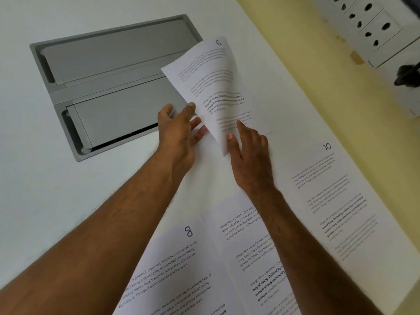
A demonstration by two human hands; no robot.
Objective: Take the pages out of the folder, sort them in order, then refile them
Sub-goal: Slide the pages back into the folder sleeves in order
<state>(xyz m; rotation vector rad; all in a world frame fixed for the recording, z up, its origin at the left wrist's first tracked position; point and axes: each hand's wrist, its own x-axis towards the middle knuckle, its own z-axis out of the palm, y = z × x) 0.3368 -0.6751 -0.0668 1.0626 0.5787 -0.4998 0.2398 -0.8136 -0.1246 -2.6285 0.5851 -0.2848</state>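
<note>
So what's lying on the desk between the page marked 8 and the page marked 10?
In the head view, one more printed page lies between page 8 and page 10; the right forearm hides its number.

A grey metal cable hatch (pixel 109 85) is set into the white desk (pixel 34 178), just left of the fingers. Beyond the fingertips to the right, a white socket panel (pixel 372 26) sits on the yellow wall (pixel 306 71); a dark blurred thing, perhaps a plug (pixel 406 75), hangs beside it.
</note>
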